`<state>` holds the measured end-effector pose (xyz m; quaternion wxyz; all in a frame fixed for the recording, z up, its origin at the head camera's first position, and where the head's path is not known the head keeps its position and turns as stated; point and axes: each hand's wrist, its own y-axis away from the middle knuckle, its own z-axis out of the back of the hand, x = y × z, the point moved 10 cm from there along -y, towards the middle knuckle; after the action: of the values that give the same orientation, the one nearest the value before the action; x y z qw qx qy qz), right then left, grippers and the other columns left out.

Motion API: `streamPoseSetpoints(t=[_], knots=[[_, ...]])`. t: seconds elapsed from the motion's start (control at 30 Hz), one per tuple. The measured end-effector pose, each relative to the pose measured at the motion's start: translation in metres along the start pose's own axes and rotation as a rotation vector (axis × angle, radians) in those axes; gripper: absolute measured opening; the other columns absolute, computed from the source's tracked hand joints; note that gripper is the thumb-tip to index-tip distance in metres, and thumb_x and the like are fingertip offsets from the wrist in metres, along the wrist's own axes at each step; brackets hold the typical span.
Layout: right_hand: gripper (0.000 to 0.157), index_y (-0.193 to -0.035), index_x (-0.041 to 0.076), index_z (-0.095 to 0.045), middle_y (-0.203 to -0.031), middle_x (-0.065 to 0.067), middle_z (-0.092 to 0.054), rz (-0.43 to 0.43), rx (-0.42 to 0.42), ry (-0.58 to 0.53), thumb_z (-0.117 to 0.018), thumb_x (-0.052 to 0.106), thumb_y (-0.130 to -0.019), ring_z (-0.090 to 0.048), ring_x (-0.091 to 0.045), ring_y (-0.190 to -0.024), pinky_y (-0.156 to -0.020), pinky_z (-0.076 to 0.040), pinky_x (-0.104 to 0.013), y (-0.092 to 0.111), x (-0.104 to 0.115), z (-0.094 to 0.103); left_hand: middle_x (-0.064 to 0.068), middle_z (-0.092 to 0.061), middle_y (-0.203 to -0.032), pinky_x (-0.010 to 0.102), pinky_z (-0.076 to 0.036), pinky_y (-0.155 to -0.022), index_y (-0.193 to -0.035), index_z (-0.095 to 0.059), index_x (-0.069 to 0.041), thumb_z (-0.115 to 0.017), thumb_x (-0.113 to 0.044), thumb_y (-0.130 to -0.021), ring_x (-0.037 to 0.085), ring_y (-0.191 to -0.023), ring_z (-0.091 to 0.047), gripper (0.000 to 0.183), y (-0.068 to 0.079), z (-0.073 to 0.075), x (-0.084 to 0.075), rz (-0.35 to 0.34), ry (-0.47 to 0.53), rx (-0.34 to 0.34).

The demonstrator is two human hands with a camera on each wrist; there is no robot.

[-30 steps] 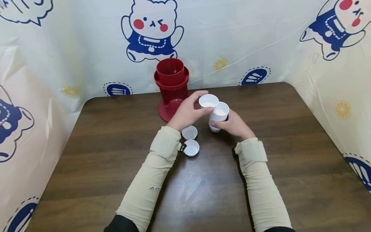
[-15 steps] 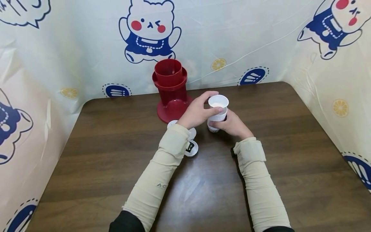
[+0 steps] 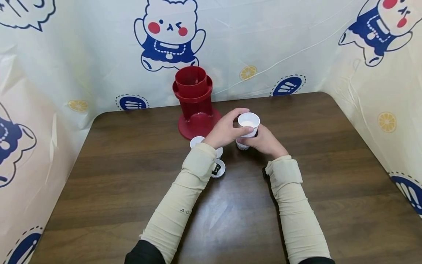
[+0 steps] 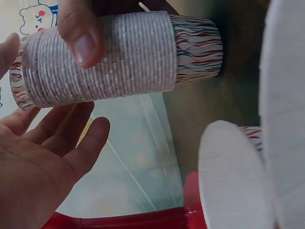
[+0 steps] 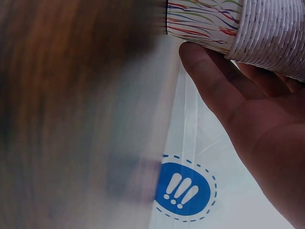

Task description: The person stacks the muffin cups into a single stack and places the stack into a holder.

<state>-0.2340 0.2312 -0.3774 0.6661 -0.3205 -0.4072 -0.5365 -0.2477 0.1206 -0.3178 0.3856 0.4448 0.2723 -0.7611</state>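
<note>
A tall stack of nested paper cups (image 4: 128, 57) stands in my right hand (image 3: 267, 142), whose thumb and fingers grip round its side. Wavy coloured lines show on the lowest cup's wall in the right wrist view. At the top of the stack, my left hand (image 3: 225, 130) holds the uppermost paper cup (image 3: 248, 119) near its rim, thumb in front and fingers behind. That cup sits down in the stack, with only its patterned upper band showing in the left wrist view. Left of the stack, three white paper cups (image 3: 197, 140) stand on the table, partly hidden by my left arm.
A red two-tier holder (image 3: 194, 110) on a round base stands behind my left hand, near the back of the brown wooden table (image 3: 115, 183). A printed cloth (image 3: 105, 47) with cartoon bears hangs round the table's back and sides.
My left hand has carried its cup right, over the stack, then lowered it into the top. My right hand has stayed nearly still. A third standing cup has come into view beside my left wrist.
</note>
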Motion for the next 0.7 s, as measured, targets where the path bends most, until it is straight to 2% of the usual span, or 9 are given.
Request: streamPoseSetpoints(t=[0.33,0.4,0.57,0.7], knots=[[0.064,-0.135,-0.002,-0.051,-0.123,-0.017,-0.060,0.010,-0.021,0.032,-0.082,0.021,-0.084,-0.055,-0.031,-0.108,-0.097,-0.045,-0.047,-0.001,0.003,0.002,0.003,-0.055,-0.139,0.032,-0.048,-0.094,-0.149,-0.049,-0.017,-0.077,-0.031,-0.090,0.017,-0.118,-0.054,0.067,0.001,-0.004,0.010,0.043,0.005,0.031],[0.063,-0.134,-0.003,-0.051,-0.122,-0.017,-0.061,0.003,-0.021,0.038,-0.082,0.021,-0.084,-0.055,-0.031,-0.108,-0.097,-0.045,-0.047,-0.001,0.003,0.003,0.003,-0.052,-0.144,0.033,-0.046,-0.099,-0.152,-0.046,-0.019,-0.076,-0.033,-0.091,0.017,-0.124,-0.051,0.070,0.002,-0.004,0.010,0.053,-0.051,0.052],[0.063,-0.136,-0.004,-0.049,-0.122,-0.020,-0.061,-0.012,-0.015,0.046,-0.078,0.019,-0.086,-0.056,-0.032,-0.108,-0.097,-0.045,-0.047,0.000,0.001,0.002,0.004,-0.040,-0.156,0.037,-0.036,-0.111,-0.159,-0.033,-0.023,-0.071,-0.039,-0.094,0.017,-0.139,-0.039,0.078,0.011,-0.001,0.008,0.089,-0.277,0.139],[0.062,-0.136,-0.003,-0.051,-0.120,-0.019,-0.062,0.001,-0.016,0.022,-0.079,0.020,-0.086,-0.058,-0.032,-0.108,-0.098,-0.044,-0.046,0.000,0.002,0.001,0.004,-0.042,-0.155,0.038,-0.034,-0.113,-0.158,-0.036,-0.020,-0.067,-0.039,-0.096,0.018,-0.141,-0.037,0.072,0.025,0.008,0.003,0.084,-0.385,0.210]])
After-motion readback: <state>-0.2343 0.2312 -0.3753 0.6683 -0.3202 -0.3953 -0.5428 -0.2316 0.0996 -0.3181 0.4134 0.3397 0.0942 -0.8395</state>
